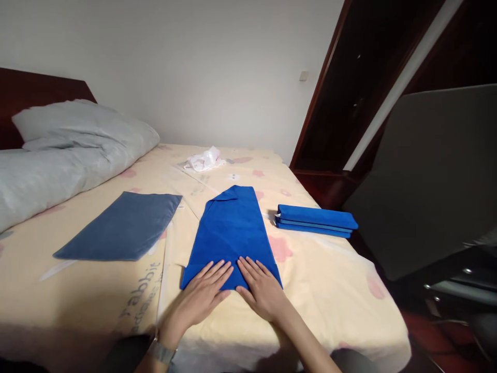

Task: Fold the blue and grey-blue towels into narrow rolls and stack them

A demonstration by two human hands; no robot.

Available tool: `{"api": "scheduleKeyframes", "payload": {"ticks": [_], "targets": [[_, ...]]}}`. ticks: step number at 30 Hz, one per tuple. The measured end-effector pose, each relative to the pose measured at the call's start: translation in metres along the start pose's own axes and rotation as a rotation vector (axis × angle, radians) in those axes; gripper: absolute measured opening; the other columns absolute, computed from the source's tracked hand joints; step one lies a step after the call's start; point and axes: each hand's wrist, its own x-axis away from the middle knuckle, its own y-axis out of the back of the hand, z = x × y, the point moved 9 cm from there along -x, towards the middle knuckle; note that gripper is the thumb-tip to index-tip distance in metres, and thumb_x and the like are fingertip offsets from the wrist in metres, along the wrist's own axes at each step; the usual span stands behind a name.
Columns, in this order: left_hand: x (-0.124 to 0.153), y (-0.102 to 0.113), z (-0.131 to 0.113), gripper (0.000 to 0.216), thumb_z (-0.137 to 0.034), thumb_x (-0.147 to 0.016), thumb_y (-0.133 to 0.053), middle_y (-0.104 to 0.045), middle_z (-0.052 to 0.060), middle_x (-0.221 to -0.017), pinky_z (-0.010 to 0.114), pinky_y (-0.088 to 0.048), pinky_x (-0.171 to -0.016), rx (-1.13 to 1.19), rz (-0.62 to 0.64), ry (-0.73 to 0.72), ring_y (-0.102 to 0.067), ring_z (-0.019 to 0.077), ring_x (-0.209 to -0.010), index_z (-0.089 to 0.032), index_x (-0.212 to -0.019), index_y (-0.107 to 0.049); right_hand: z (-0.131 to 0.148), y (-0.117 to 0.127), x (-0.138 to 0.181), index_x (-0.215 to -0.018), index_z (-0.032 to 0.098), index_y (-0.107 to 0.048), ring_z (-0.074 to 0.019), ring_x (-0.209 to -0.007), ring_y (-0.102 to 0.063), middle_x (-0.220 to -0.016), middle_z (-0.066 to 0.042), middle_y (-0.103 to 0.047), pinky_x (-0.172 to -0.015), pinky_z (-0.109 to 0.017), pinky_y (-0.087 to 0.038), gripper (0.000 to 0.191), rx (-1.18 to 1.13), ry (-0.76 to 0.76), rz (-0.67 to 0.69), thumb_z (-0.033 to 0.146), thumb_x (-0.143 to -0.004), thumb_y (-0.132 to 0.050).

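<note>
A bright blue cloth (236,233) lies spread on the bed, its far left corner turned over and a strip along its near edge folded up. My left hand (204,292) rests flat on the near left part of that strip, fingers stretched out. Beside it, my right hand (260,290) presses flat on the near right part, fingers also extended. To the right sits a stack of folded blue cloths (316,220), long and narrow. On the left a grey-blue cloth (122,228) lies flat, with a small white tag at its right edge.
The bed (337,280) has a cream sheet with pink flower prints. A crumpled white plastic bag (205,159) lies toward the wall. A grey quilt (77,140) is heaped at the left by the dark headboard (42,90). Beyond the right edge stands a dark grey panel (438,176).
</note>
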Motion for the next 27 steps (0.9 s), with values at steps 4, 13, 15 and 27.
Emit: {"api": "scheduleKeyframes", "payload": {"ticks": [4, 13, 15, 27], "targets": [[0.014, -0.001, 0.020, 0.058, -0.038, -0.104, -0.040, -0.033, 0.000, -0.159, 0.042, -0.030, -0.120, -0.002, 0.036, 0.041, -0.033, 0.0201, -0.146, -0.033, -0.157, -0.016, -0.025, 0.003, 0.025, -0.157, 0.016, -0.024, -0.0270, -0.148, -0.027, -0.160, -0.009, -0.026, -0.119, -0.050, -0.032, 0.065, 0.019, -0.095, -0.020, 0.049, -0.103, -0.039], [0.025, 0.007, 0.035, 0.060, -0.042, -0.101, -0.048, -0.037, 0.001, -0.157, 0.040, -0.035, -0.118, 0.017, 0.050, -0.013, -0.039, 0.0201, -0.143, -0.036, -0.156, -0.022, -0.055, 0.013, 0.051, -0.154, 0.018, -0.034, -0.0266, -0.143, -0.037, -0.156, -0.009, -0.035, -0.116, -0.046, -0.039, 0.058, 0.029, -0.135, 0.001, 0.042, -0.102, -0.045], [0.026, 0.009, 0.036, 0.060, -0.040, -0.101, -0.049, -0.038, 0.001, -0.157, 0.039, -0.036, -0.117, 0.003, 0.022, -0.014, -0.041, 0.0197, -0.142, -0.035, -0.156, -0.024, -0.055, 0.016, 0.045, -0.152, 0.019, -0.039, -0.0281, -0.140, -0.042, -0.154, -0.009, -0.038, -0.113, -0.047, -0.042, 0.058, 0.045, -0.145, 0.042, 0.042, -0.100, -0.048], [0.048, 0.021, 0.064, 0.066, -0.003, -0.084, -0.048, -0.057, 0.000, -0.143, 0.045, -0.041, -0.115, -0.085, -0.095, 0.085, -0.054, 0.0210, -0.132, -0.031, -0.144, -0.050, -0.053, 0.025, 0.040, -0.142, 0.022, -0.054, -0.0282, -0.132, -0.052, -0.146, -0.007, -0.052, -0.111, -0.049, -0.043, 0.052, 0.018, -0.021, -0.083, 0.018, -0.090, -0.052]]}}
